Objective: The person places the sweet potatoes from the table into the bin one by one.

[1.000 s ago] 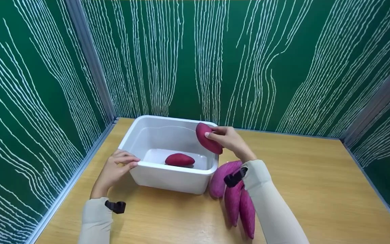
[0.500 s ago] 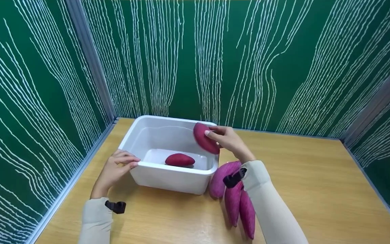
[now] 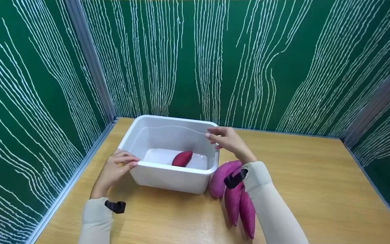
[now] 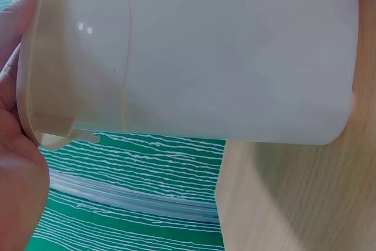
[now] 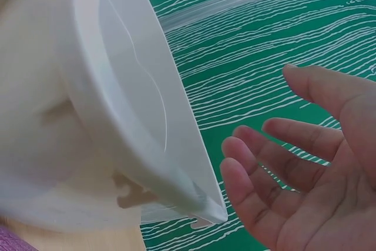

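A white plastic tub (image 3: 169, 178) stands on the table, its front left rim pinched between the thumb and fingers of my left hand (image 3: 118, 167). The left wrist view shows the tub's outer wall (image 4: 223, 57) beside that hand. Inside the tub one red sweet potato (image 3: 182, 158) lies slanted; part of the floor is hidden by the front wall. Above the tub's right rim is my right hand (image 3: 227, 140), holding nothing. In the right wrist view its fingers (image 5: 294, 163) are loosely spread and apart from the tub.
Three purple-pink sweet potatoes, one (image 3: 222, 181) against the tub's right side, another (image 3: 232, 205) and a third (image 3: 248, 217) nearer me, lie on the wooden table (image 3: 317, 186), partly under my right forearm. Green walls (image 3: 188, 61) with white lines enclose the table.
My right hand has let go of the sweet potato it held over the tub. One sweet potato shows inside, now slanted instead of lying level. My left hand has stayed on the rim.
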The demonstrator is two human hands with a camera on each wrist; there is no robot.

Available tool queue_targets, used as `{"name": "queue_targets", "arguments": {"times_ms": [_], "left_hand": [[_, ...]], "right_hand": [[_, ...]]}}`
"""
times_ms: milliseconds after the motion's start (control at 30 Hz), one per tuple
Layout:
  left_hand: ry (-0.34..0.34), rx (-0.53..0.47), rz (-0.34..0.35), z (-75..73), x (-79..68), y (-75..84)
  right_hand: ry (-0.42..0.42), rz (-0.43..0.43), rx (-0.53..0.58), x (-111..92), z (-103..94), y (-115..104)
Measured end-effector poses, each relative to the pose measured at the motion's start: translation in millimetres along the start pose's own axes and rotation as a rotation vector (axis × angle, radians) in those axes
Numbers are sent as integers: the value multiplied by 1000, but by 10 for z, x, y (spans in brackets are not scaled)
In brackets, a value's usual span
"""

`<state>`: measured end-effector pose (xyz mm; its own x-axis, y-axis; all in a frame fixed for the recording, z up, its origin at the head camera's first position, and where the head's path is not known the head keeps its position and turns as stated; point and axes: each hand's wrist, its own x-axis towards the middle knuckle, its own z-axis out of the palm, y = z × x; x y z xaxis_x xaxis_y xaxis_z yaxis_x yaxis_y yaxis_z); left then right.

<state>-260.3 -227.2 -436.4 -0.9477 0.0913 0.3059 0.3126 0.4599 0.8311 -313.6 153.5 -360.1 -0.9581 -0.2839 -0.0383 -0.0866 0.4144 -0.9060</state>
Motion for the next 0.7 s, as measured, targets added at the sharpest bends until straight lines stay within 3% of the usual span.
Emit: {"name": "queue_targets", "arguments": {"times_ms": [700], "left_hand": [[-5, 3, -4, -10, 10, -25]], "right_hand": [[0, 1, 16, -59, -25, 27]]}}
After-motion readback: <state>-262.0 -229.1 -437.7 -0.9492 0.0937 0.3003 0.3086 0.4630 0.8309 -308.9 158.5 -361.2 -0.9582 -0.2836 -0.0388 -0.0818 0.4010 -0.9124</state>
